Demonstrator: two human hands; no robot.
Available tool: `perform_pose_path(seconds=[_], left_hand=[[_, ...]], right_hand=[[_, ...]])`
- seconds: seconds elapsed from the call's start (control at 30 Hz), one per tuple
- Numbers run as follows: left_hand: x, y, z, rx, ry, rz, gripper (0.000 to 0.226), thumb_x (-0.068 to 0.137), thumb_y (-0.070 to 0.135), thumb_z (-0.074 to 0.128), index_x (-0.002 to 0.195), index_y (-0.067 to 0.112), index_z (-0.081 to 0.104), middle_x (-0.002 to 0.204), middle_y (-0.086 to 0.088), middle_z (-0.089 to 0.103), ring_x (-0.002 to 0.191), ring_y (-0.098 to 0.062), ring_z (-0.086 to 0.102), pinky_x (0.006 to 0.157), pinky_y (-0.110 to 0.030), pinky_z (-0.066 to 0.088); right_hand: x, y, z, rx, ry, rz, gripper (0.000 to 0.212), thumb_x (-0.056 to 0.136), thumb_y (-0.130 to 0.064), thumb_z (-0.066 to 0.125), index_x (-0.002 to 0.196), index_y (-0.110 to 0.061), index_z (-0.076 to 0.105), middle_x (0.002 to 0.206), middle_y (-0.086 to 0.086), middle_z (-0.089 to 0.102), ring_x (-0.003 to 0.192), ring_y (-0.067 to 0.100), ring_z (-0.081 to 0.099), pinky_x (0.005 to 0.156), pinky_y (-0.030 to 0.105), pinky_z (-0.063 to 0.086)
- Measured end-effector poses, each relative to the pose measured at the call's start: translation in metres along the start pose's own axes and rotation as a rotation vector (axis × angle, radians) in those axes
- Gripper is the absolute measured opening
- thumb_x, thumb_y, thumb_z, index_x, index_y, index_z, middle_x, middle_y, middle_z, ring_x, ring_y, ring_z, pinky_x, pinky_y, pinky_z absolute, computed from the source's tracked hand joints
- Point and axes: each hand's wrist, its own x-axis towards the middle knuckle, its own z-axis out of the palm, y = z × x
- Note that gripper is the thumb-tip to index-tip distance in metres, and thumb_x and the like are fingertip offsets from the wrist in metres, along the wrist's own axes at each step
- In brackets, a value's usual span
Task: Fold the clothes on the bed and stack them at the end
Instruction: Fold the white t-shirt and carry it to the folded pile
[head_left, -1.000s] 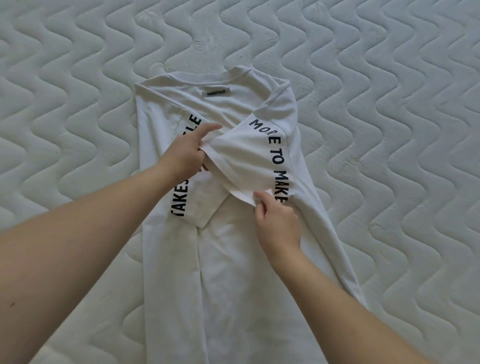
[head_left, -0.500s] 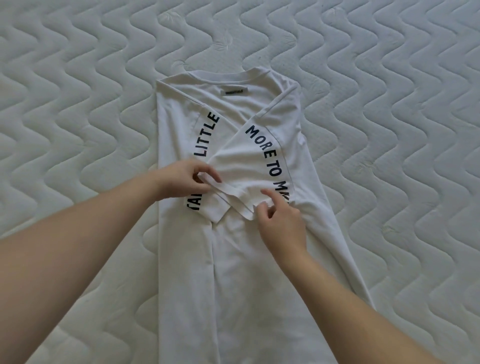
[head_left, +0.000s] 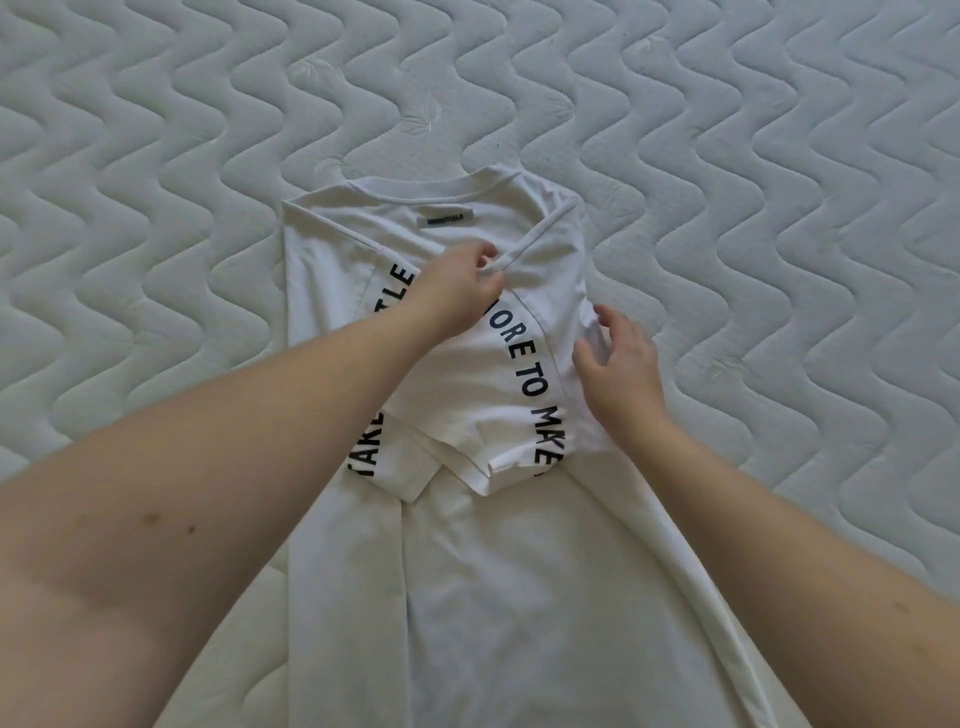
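Note:
A white T-shirt (head_left: 509, 582) with black lettering lies on the bed, collar away from me. Both its sides are folded inward, and the two sleeves cross over its middle. My left hand (head_left: 457, 291) pinches a raised fold of fabric just below the collar label. My right hand (head_left: 618, 364) rests on the folded right side near the shoulder, fingers spread and bent, touching the cloth. Whether it grips the cloth is unclear.
A pale quilted mattress (head_left: 779, 208) with a wavy stitched pattern surrounds the shirt on every side. No other clothes show in the head view. My forearms cross the lower part of the shirt.
Both hands have left the sleeve hem at the middle of the shirt. My left hand moved up toward the collar and took a pinch of fabric; my right hand moved to the right side.

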Motion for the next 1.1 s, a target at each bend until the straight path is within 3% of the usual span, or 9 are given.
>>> perform_pose_path(seconds=[0.1, 0.3, 0.4, 0.5, 0.6, 0.73, 0.87, 0.97, 1.1], left_hand=[[0.034, 0.017, 0.008, 0.032, -0.039, -0.013, 0.042, 0.097, 0.037, 0.054, 0.132, 0.013, 0.053, 0.123, -0.003, 0.061, 0.108, -0.018, 0.057, 0.086, -0.029, 0.044], [0.094, 0.053, 0.009, 0.185, -0.086, 0.038, 0.043, 0.093, 0.051, 0.057, 0.087, 0.009, 0.064, 0.080, -0.007, 0.061, 0.075, -0.019, 0.055, 0.069, -0.033, 0.041], [0.116, 0.069, 0.009, 0.239, -0.198, -0.030, 0.057, 0.086, 0.061, 0.060, 0.107, 0.009, 0.069, 0.093, -0.010, 0.068, 0.089, -0.023, 0.063, 0.073, -0.029, 0.042], [0.128, 0.080, 0.012, 0.348, -0.292, -0.114, 0.077, 0.082, 0.069, 0.059, 0.134, 0.012, 0.056, 0.124, -0.011, 0.064, 0.113, -0.029, 0.060, 0.093, -0.032, 0.047], [0.129, 0.087, 0.014, 0.477, -0.304, -0.091, 0.064, 0.088, 0.062, 0.057, 0.128, 0.013, 0.059, 0.125, -0.007, 0.062, 0.119, -0.027, 0.055, 0.091, -0.029, 0.041], [0.127, 0.076, 0.013, 0.200, -0.275, -0.093, 0.026, 0.100, 0.037, 0.049, 0.091, 0.016, 0.061, 0.091, -0.002, 0.063, 0.101, -0.024, 0.058, 0.066, -0.018, 0.039], [0.121, 0.059, 0.015, -0.201, -0.188, -0.184, 0.034, 0.104, 0.032, 0.041, 0.120, 0.011, 0.061, 0.117, -0.008, 0.064, 0.112, -0.022, 0.056, 0.098, -0.030, 0.041], [0.123, 0.056, 0.018, -0.416, -0.060, -0.229, 0.028, 0.102, 0.028, 0.046, 0.112, 0.008, 0.064, 0.101, -0.003, 0.064, 0.095, -0.016, 0.056, 0.092, -0.031, 0.045], [0.133, 0.066, 0.015, -0.279, -0.080, -0.242, 0.037, 0.096, 0.045, 0.054, 0.104, 0.010, 0.062, 0.092, -0.002, 0.064, 0.087, -0.018, 0.057, 0.079, -0.029, 0.045]], right_hand=[[0.033, 0.007, 0.000, 0.049, -0.019, -0.064, 0.049, 0.098, -0.026, 0.050, 0.146, -0.016, 0.042, 0.142, 0.004, 0.048, 0.134, 0.021, 0.040, 0.114, 0.042, 0.031], [0.085, 0.026, 0.002, -0.062, 0.026, -0.337, 0.034, 0.100, -0.012, 0.044, 0.131, -0.012, 0.057, 0.122, 0.008, 0.060, 0.115, 0.025, 0.049, 0.097, 0.026, 0.031], [0.084, 0.038, 0.010, -0.119, 0.096, -0.439, 0.036, 0.100, -0.018, 0.036, 0.129, -0.009, 0.056, 0.116, 0.007, 0.061, 0.104, 0.024, 0.048, 0.092, 0.025, 0.032], [0.085, 0.042, 0.015, -0.093, 0.102, -0.443, 0.039, 0.100, -0.024, 0.033, 0.130, -0.010, 0.054, 0.115, 0.005, 0.060, 0.101, 0.020, 0.046, 0.092, 0.027, 0.036], [0.087, 0.042, 0.015, -0.085, 0.106, -0.459, 0.039, 0.098, -0.023, 0.036, 0.130, -0.009, 0.053, 0.115, 0.006, 0.060, 0.100, 0.021, 0.048, 0.093, 0.032, 0.039], [0.086, 0.042, 0.015, -0.116, 0.067, -0.457, 0.051, 0.090, -0.030, 0.039, 0.133, -0.005, 0.050, 0.117, 0.010, 0.058, 0.101, 0.023, 0.046, 0.094, 0.035, 0.037], [0.087, 0.046, 0.014, -0.044, 0.076, -0.485, 0.053, 0.088, -0.033, 0.043, 0.134, -0.005, 0.047, 0.116, 0.009, 0.057, 0.101, 0.021, 0.049, 0.092, 0.035, 0.040], [0.088, 0.047, 0.014, -0.007, 0.090, -0.503, 0.053, 0.089, -0.034, 0.043, 0.134, -0.007, 0.044, 0.115, 0.008, 0.056, 0.100, 0.019, 0.050, 0.090, 0.034, 0.041], [0.089, 0.047, 0.016, -0.014, 0.111, -0.521, 0.052, 0.088, -0.034, 0.043, 0.133, -0.008, 0.044, 0.115, 0.007, 0.054, 0.099, 0.019, 0.050, 0.090, 0.032, 0.040]])
